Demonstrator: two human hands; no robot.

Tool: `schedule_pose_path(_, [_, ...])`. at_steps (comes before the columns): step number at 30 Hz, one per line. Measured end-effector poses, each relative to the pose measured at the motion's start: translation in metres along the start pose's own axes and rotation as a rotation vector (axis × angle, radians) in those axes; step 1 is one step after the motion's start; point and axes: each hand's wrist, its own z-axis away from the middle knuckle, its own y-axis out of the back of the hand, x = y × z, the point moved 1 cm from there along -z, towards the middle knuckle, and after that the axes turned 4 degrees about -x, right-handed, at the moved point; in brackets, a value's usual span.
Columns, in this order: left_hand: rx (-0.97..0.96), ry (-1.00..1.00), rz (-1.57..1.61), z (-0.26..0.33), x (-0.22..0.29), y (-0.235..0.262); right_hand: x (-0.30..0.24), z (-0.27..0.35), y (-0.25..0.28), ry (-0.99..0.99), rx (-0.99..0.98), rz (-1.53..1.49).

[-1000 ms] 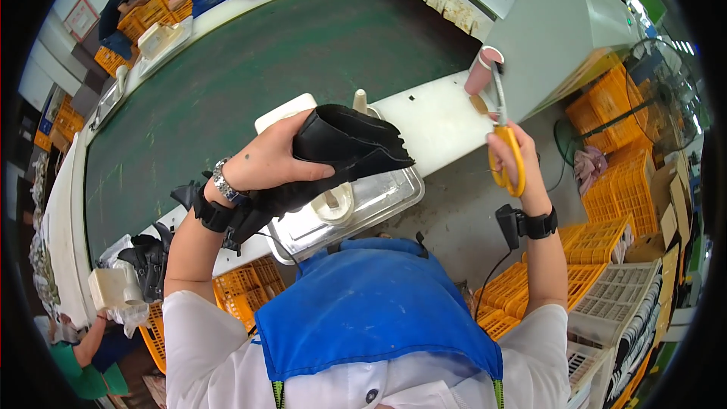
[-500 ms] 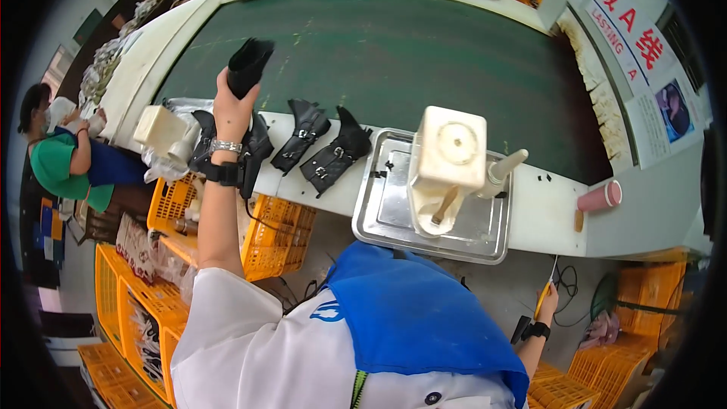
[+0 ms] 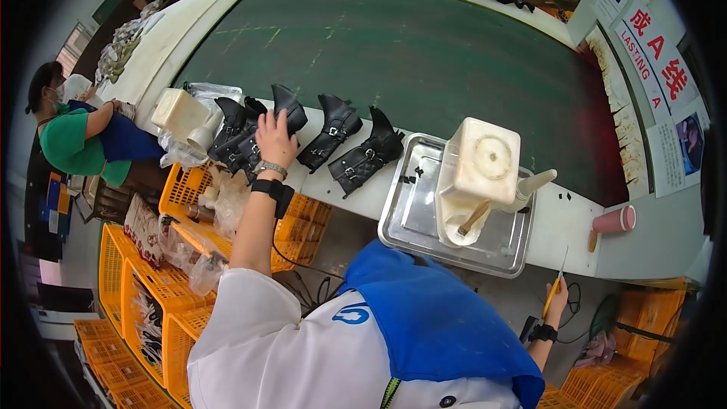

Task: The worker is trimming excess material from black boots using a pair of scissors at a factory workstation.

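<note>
While half a second ago the left hand (image 3: 274,135) was up in the air with a black boot upper (image 3: 290,108) clear of the bench, now it's down at the near edge of the white tabletop (image 3: 564,223), fingers curled round the back of that upper as it sits at the end of a row, so I'd say this piece is basically placed and the grip just hasn't let go yet. It stands beside a bunch of other black uppers (image 3: 236,136) towards the left end of the tabletop, touching them as far as I can tell, with two more buckled uppers (image 3: 333,130) (image 3: 366,156) lying further right along the same edge. Long axis of the held one runs from the near edge out towards the green conveyor belt (image 3: 409,45), tilted a bit to the right, pointed top aiming at the belt. The right hand (image 3: 558,297) hangs low, below the tabletop's near edge on the right, closed around a thin yellow-handled tool (image 3: 554,288) with the tip up. Between the two hands there's a metal tray (image 3: 413,212) with a cream glue pot (image 3: 481,174) in it, and a pink cup (image 3: 615,220) near the right end
</note>
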Motion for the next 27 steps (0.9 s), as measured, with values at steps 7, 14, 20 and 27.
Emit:
schedule_pose_path(7, [-0.404,0.018,0.466,-0.009,0.075,-0.04,-0.021,0.013,-0.005,0.086,0.032,0.164])
schedule_pose_path(14, [-0.75,0.45,0.229,-0.038,0.07,-0.082,-0.041,0.031,0.0,0.184,0.1,0.365])
schedule_pose_path(20, [0.001,0.112,0.655,-0.051,0.117,0.021,-0.047,0.046,0.013,0.096,0.169,0.09])
schedule_pose_path(27, [-0.058,-0.305,1.023,-0.016,0.229,0.128,-0.16,0.084,-0.014,0.272,0.048,-0.117])
